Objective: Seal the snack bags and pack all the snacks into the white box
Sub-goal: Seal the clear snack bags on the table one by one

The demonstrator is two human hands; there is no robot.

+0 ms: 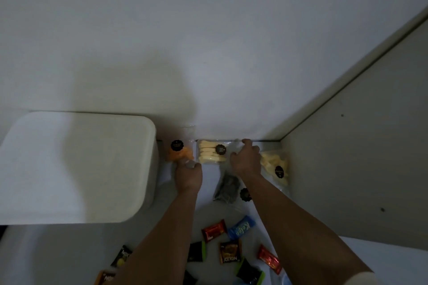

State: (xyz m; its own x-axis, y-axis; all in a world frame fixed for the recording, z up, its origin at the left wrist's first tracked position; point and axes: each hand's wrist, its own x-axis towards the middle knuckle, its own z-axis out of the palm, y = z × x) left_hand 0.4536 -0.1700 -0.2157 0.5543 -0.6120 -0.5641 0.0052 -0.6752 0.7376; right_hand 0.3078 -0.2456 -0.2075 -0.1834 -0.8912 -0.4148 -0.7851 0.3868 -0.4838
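Clear plastic is what both hands are on. The right hand has its fingers curled over the open end of the clear bag of pale sticks, at the right-hand end of that bag, up against the wall. The left hand pinches the near edge of the orange snack bag, right beside it. The pale-stick bag lies with its long axis left to right, so the mouth points toward the right hand, and I'd say the seal gets pressed along that end.

Outward now: the white box sits just left of the left hand, lid on, so the left hand is the nearer one for packing. A second pale snack bag lies right of the right hand, a dark-filled bag between the forearms.

Each bag carries a round black sticker, too small to read. Nearer the camera, a blue wrapper reads "Kolqo" or similar; a brown one shows "NOXIOL" upside down.
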